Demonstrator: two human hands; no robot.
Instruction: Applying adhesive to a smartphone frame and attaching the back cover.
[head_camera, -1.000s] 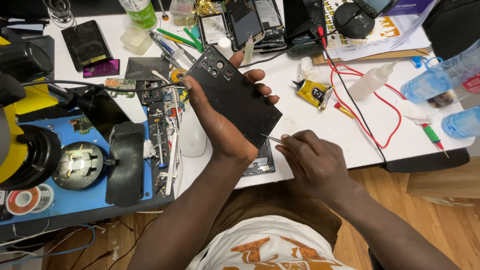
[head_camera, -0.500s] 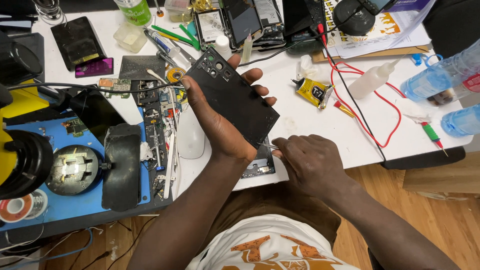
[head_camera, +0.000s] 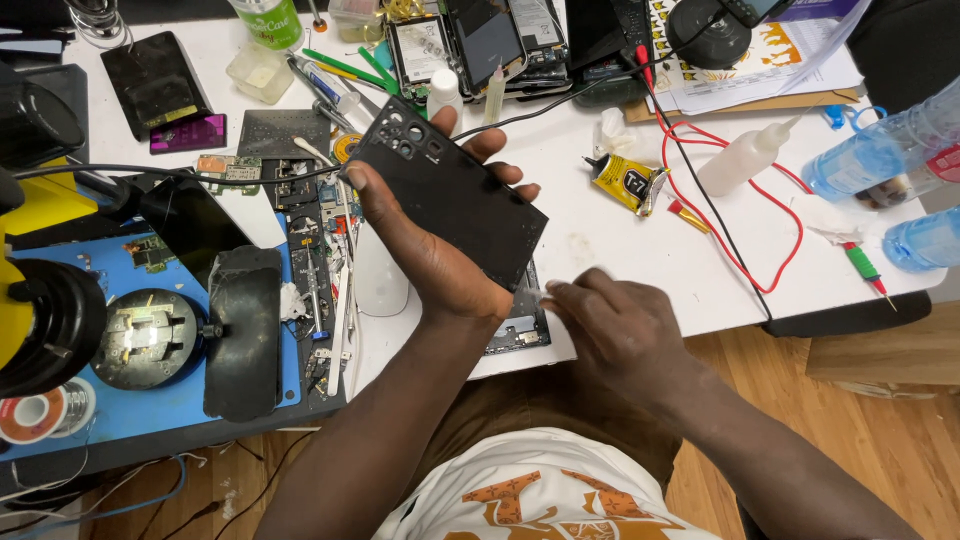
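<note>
My left hand (head_camera: 440, 255) grips a black phone back cover (head_camera: 455, 195) with several camera holes, held tilted above the white table (head_camera: 600, 230). My right hand (head_camera: 620, 335) pinches a thin clear strip or fine tool at the cover's lower right corner; it is blurred and I cannot tell which. Under the cover lies an opened phone frame (head_camera: 515, 330) on the table's front edge.
A blue work mat (head_camera: 180, 390) with a round metal holder and black pad lies at left. Opened phones (head_camera: 485, 40), a yellow glue tube (head_camera: 625, 185), a white squeeze bottle (head_camera: 745, 160), red wires (head_camera: 745, 265) and plastic bottles (head_camera: 885, 150) crowd the back and right.
My right hand has moved up and left to the cover's lower corner and is blurred. My left hand keeps hold of the cover, which sits slightly lower and more tilted.
</note>
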